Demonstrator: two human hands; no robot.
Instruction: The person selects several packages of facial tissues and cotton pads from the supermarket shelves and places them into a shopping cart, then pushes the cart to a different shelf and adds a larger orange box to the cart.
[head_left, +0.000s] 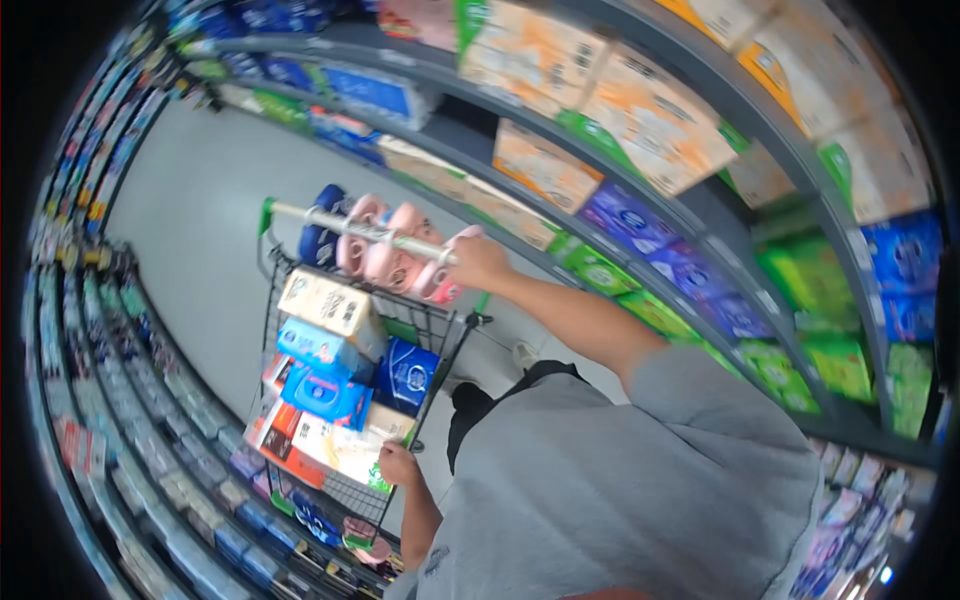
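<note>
A wire shopping cart (444, 360) with green corners stands before me. My right hand (477, 262) is closed round the near end of its pale handle bar (300, 213). Navy clogs (321, 229) and pink clogs (401, 251) hang along that bar. My left hand (397, 463) is curled over the cart's side rim, against the corner of a white tissue pack (337, 444). Inside the basket lie a cream carton (324, 302), blue wipes packs (321, 394), a dark blue pack (409, 376) and an orange-and-white box (283, 435). The left fingertips are partly hidden.
Shelves (465, 142) of tissue packs curve along the top and right. Other shelves (176, 435) with small packaged goods line the left and bottom. Between them runs a grey floor aisle (180, 180). More clogs (367, 534) show at the cart's lower end. My shoes are beside the cart.
</note>
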